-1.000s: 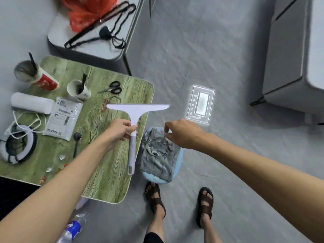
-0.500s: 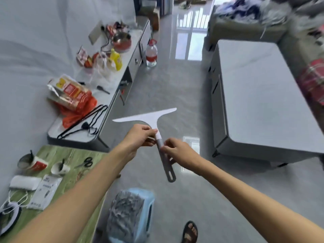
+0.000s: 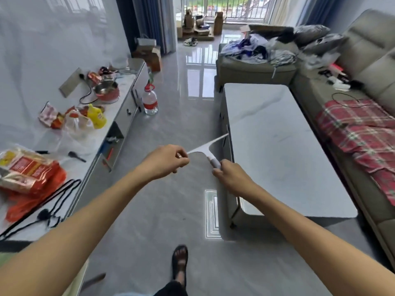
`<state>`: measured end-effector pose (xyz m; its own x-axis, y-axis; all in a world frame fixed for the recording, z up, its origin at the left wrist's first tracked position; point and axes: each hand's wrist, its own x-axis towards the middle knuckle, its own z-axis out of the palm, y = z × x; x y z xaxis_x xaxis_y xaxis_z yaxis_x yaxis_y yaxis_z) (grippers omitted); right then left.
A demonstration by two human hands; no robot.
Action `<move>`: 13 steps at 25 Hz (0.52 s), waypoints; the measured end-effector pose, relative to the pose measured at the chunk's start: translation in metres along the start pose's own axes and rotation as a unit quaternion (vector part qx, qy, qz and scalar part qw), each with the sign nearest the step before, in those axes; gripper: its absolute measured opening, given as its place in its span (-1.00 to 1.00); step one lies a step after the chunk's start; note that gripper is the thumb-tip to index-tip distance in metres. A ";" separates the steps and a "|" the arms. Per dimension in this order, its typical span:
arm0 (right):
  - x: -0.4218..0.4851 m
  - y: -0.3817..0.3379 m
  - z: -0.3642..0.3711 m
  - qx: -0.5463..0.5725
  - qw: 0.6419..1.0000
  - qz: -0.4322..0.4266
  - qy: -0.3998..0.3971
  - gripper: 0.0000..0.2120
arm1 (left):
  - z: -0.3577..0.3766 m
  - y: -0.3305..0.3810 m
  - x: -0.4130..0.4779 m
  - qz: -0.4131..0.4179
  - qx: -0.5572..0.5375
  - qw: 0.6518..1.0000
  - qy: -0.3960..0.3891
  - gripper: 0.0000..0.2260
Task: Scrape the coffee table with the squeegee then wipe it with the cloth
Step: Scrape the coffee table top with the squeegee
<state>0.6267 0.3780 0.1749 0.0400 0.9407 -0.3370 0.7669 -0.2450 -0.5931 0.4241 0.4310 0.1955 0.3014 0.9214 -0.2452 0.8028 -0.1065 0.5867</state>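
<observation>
The white squeegee (image 3: 208, 147) hangs in the air just left of the coffee table's long near edge, with its blade slanting up to the right. My right hand (image 3: 232, 177) grips its grey handle from below. My left hand (image 3: 167, 160) is curled at the blade's left tip, and a bit of white shows between the fingers. The coffee table (image 3: 277, 150) is a long pale marble-look slab, right of both hands. The cloth is out of view.
A low white cabinet (image 3: 70, 167) along the left wall carries snack bags, a red pot and black hangers. A water bottle (image 3: 150, 101) stands on the grey floor. A sofa with a red plaid blanket (image 3: 361, 135) runs beyond the coffee table. My sandalled foot (image 3: 180, 261) is below.
The view swung up from the green side table and the stool with the cloth to the room. The squeegee's handle passed to my right hand, and my left hand slid from its neck to the blade's tip.
</observation>
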 end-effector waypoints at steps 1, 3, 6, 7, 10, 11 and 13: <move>0.027 0.012 -0.010 0.011 1.000 0.022 -0.005 -0.82 | 0.000 0.000 0.032 0.016 0.047 0.998 -0.024 -0.87; 0.081 0.034 -0.030 0.032 0.997 0.073 -0.012 -0.78 | -0.001 0.001 0.103 0.052 0.122 0.988 -0.081 -0.82; 0.150 0.055 -0.067 0.072 0.987 0.140 -0.017 -0.79 | -0.011 0.016 0.204 0.104 0.155 0.967 -0.173 -0.76; 0.174 0.061 -0.083 0.076 0.985 0.154 -0.012 -0.81 | -0.018 0.026 0.240 0.124 0.161 0.960 -0.191 -0.79; 0.240 0.070 -0.132 0.090 0.977 0.191 0.024 -0.78 | -0.041 0.060 0.339 0.169 0.175 0.948 -0.203 -0.90; 0.263 0.074 -0.147 0.094 0.974 0.202 0.037 -0.75 | -0.047 0.070 0.372 0.185 0.182 0.945 -0.201 -0.91; 0.313 0.084 -0.173 0.107 0.967 0.226 0.054 -0.69 | -0.052 0.085 0.437 0.208 0.195 0.939 -0.194 -0.92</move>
<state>0.8145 0.6921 0.1459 0.4152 0.7430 -0.5250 0.5069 -0.6681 -0.5446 0.5973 0.8437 0.1786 0.7347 0.5723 -0.3642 0.6783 -0.6254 0.3856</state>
